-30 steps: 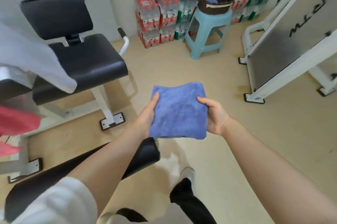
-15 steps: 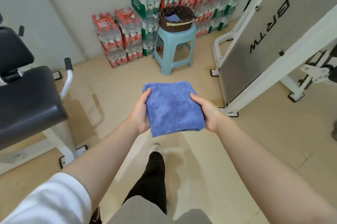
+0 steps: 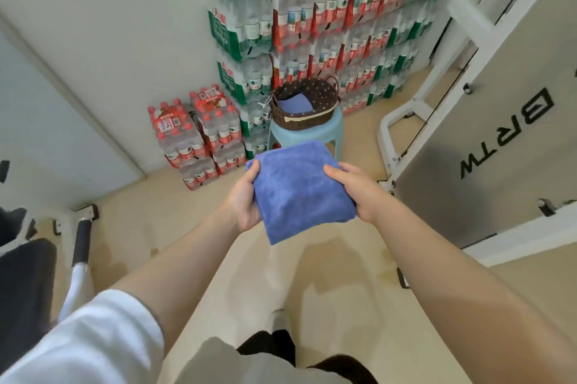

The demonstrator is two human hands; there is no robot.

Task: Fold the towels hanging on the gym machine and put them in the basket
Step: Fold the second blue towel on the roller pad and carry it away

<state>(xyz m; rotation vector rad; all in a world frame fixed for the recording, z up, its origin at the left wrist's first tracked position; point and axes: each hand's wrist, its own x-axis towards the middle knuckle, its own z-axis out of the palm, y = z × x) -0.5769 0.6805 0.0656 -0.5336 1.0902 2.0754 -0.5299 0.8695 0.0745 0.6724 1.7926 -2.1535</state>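
Note:
A folded blue towel point(image 3: 298, 190) is held flat in front of me at chest height. My left hand point(image 3: 245, 199) grips its left edge and my right hand point(image 3: 354, 188) grips its right edge. Just beyond the towel a dark wicker basket point(image 3: 304, 121) with a dotted lining stands on a light-blue plastic stool point(image 3: 307, 136). Another folded blue towel point(image 3: 295, 102) lies inside the basket. The towel in my hands hides the stool's front.
Stacked packs of bottled water point(image 3: 312, 24) line the wall behind the stool, with lower packs point(image 3: 196, 133) to its left. A white and grey gym machine panel point(image 3: 499, 133) rises on the right. A black padded seat point(image 3: 25, 283) sits at the left edge.
I have walked closer to the stool, so the basket looks larger and nearer. The bench with hanging towels has slid out of view to the left. Both hands still hold the towel.

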